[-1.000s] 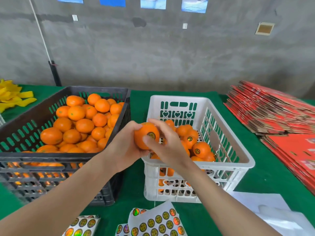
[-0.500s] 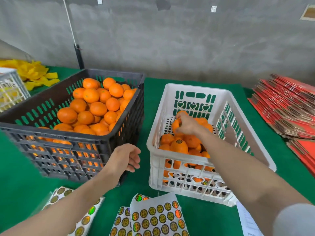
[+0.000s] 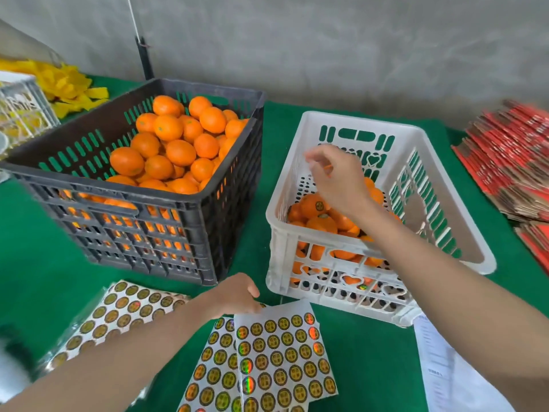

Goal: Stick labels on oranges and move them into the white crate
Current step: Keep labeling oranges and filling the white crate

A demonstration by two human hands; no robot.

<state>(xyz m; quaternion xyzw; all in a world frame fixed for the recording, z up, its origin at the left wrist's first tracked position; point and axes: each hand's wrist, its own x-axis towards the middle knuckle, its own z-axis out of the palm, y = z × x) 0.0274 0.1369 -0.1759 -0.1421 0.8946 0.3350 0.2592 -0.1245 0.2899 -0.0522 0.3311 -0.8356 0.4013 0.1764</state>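
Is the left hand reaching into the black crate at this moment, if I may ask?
No, the left hand is at the label sheet's top edge, in front of the black crate.

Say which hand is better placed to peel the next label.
Left. The left hand is at the top edge of the label sheet, fingers on it. The right hand hangs empty over the white crate, apart from the sheets, so it would likely need a longer reach.
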